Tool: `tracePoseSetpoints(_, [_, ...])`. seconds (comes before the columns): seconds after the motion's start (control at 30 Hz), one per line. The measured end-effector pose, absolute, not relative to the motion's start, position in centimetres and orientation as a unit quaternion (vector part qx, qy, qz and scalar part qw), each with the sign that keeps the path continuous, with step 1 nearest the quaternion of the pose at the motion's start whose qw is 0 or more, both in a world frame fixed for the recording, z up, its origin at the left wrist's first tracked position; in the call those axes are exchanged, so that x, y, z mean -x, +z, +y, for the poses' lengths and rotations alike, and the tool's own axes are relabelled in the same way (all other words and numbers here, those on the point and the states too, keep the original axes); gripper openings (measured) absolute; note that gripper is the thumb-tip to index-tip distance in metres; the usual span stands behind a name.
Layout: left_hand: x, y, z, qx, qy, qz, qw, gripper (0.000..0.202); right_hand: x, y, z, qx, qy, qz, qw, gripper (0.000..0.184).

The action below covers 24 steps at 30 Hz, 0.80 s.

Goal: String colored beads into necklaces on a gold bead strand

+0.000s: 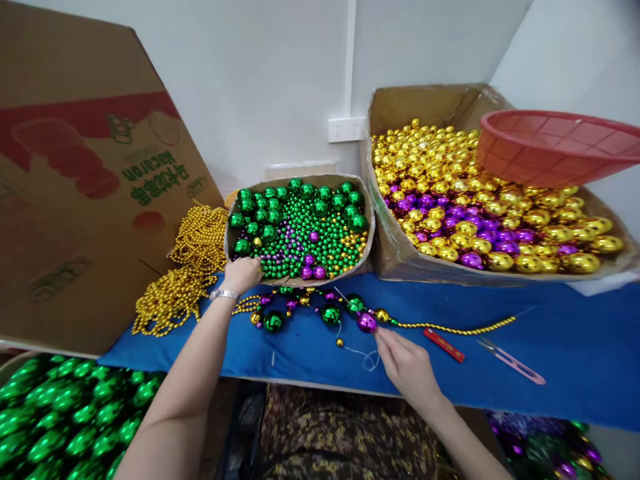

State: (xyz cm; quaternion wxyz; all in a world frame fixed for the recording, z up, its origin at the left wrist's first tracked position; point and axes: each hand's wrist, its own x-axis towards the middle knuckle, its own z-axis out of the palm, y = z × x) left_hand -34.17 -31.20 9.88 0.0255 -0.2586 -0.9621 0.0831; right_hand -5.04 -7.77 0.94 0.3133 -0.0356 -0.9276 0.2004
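The person's left hand (243, 275) reaches over the near left rim of an open brown cardboard box (371, 230) filled with green, purple and gold beads; its fingers are curled, and I cannot tell whether they hold anything. The right hand (404, 363) has its thumb and fingers drawn nearly together at the near side of a shiny purple round ball (367, 322), gripping it at the fingertips. A thin pale needle (342, 295) points up and left beside a shiny green ball (356, 305) next to the purple ball. On the blue cloth (300, 357) between the hands lies a strand of mixed green, purple and gold balls (330, 314), partly hidden by the box. A fine clear thread (357, 351) loops near the right hand, with 1 small gold bead (340, 343) close by. Beyond the hand run a string of small gold beads (455, 328), a narrow red rectangular case (444, 345) and pink-handled metal snips (515, 362). Piled gold bead strings (170, 300) lie left of the box; to its right, a larger cardboard box (425, 103) holds gold and purple balls under a red plastic basket (530, 160).
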Motion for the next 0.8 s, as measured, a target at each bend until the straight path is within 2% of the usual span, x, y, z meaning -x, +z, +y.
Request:
tracePoseSetpoints(0.07, [32.9, 9.9, -30.7, 0.275, 0.016, -0.959, 0.065, 0.031, 5.1, 1.1, -8.1, 0.032, 0.212, -0.928, 0.304, 0.026])
tracePoseSetpoints(0.13, [30.9, 9.6, -29.7, 0.321, -0.119, -0.936, 0.082, 0.034, 5.2, 1.4, -8.5, 0.026, 0.222, -0.93, 0.291, 0.027])
tracePoseSetpoints(0.23, [27.7, 8.7, -28.0, 0.39, -0.351, -0.851, -0.008, 0.038, 5.2, 1.7, -8.9, 0.012, 0.223, -0.934, 0.277, 0.027])
tracePoseSetpoints(0.33, [25.4, 7.7, -26.7, 0.4, -0.475, -0.778, -0.097, 0.043, 5.1, 1.9, -9.1, 0.006, 0.208, -0.94, 0.272, 0.028])
tracePoseSetpoints(0.53, [24.4, 7.5, -26.0, 0.411, -0.485, -0.765, -0.101, 0.042, 4.7, 1.9, -8.9, 0.011, 0.189, -0.944, 0.269, 0.028])
tracePoseSetpoints(0.8, [24.3, 7.7, -26.1, 0.438, -0.436, -0.786, -0.03, 0.046, 4.7, 1.7, -8.6, 0.013, 0.17, -0.949, 0.266, 0.03])
